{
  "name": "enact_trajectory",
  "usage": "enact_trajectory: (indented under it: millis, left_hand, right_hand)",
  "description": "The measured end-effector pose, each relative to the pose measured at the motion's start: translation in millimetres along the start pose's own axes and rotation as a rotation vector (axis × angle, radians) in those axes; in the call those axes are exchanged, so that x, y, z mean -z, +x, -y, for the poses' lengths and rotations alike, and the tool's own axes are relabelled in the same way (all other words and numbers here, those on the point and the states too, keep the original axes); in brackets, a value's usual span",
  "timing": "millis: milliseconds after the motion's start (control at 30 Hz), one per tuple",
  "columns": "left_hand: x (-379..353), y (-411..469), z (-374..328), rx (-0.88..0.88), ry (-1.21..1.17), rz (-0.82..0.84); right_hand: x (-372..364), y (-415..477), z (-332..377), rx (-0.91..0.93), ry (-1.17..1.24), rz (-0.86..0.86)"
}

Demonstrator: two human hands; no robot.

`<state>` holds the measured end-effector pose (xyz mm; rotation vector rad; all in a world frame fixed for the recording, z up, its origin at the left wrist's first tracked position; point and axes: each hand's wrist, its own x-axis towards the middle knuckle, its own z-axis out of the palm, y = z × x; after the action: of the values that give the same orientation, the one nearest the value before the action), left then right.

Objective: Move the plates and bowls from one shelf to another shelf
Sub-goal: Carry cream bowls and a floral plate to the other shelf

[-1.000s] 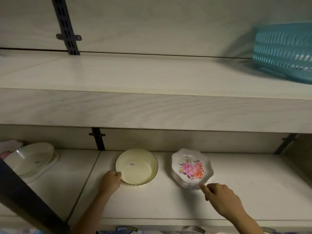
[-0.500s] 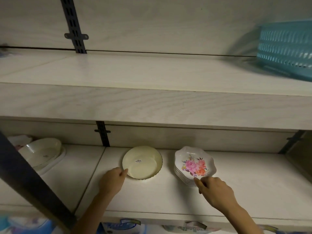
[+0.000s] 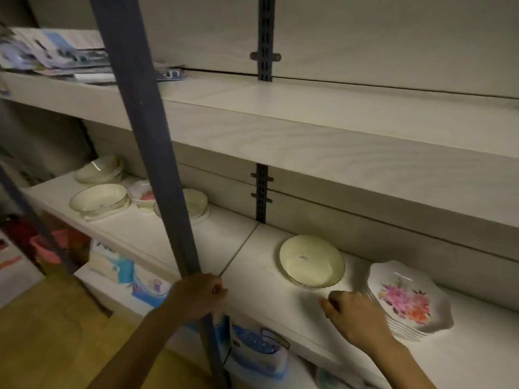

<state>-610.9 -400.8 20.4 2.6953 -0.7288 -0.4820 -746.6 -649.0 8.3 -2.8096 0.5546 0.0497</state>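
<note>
Left hand (image 3: 198, 296) wraps the blue upright (image 3: 146, 136). Right hand (image 3: 356, 318) curled, empty; cream bowl (image 3: 311, 261) at eleven o'clock from its fingers (image 3: 328, 303), floral plate stack (image 3: 407, 299) at three.

A dark blue metal post (image 3: 146, 136) slants from top to bottom across the left of the view. Two slotted wall rails (image 3: 265, 37) (image 3: 261, 197) stand one above the other on the pale back panel (image 3: 393, 37). Blurred booklets (image 3: 56, 51) lie stacked at the top left. Low down sit blue-and-white packets (image 3: 258, 349), a pink basket (image 3: 47, 245) and a wooden floor (image 3: 42, 332).
</note>
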Motion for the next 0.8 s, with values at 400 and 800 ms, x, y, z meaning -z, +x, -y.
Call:
enact_trajectory:
  millis: [400, 800]
  left_hand:
    - [48, -53, 125, 0.065, 0.105, -0.273]
    - [100, -45, 285, -0.032, 0.078, -0.367]
  right_hand:
    - [-13, 14, 146, 0.248, -0.090, 0.033]
    - [-59, 34, 314, 0.209, -0.019, 0.046]
